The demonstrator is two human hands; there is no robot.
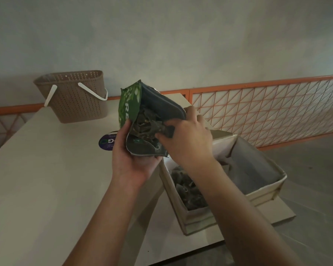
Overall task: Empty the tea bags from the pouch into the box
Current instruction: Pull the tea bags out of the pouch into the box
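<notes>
Right now the green printed foil pouch (142, 116) is held up in the air just left of the open beige cardboard box (258, 196), its mouth spread wide toward the camera. The left hand (132, 160) cups the pouch from below, fingers curled round its lower edge and thumb on the front panel. The right hand (185, 139) reaches into the mouth, its fingers bent and pinching a dark tea bag (166, 130) from the tangle inside, while its upper fingers rest on the pouch's far lip. A heap of tea bags (188, 191) already lies in the near-left corner of the box, so the emptying looks partly done, with a good clump left in the pouch. The next move, as I judge it, calls for carrying the pinched bag rightward over the box rim and letting go, or tipping the pouch mouth down above the box. Well left of the box, at the back of the pale bench (46, 179), stands a brown perforated plastic basket (75, 96).
</notes>
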